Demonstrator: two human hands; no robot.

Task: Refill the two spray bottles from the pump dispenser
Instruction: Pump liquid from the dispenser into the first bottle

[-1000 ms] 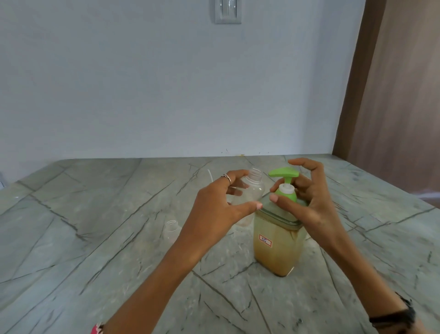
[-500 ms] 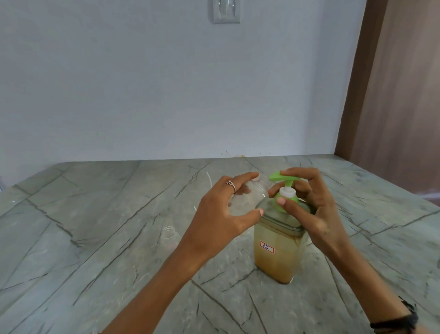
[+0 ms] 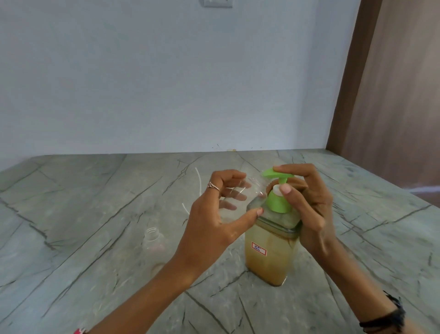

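- A grey-green stone table [image 3: 71,214] with dark veins filled the lower view.
- A plain pale wall [image 3: 166,83] stood behind it.
- A white switch plate [image 3: 217,2] sat at the wall's top edge, cut off.
- A brown wooden panel [image 3: 392,95] stood at the right.

Single head view, angled forward-down, close over countertop [image 3: 71,214], probably.

Both hands raised together, left [image 3: 214,214] fingers curled, right [image 3: 309,202] fingers bent.
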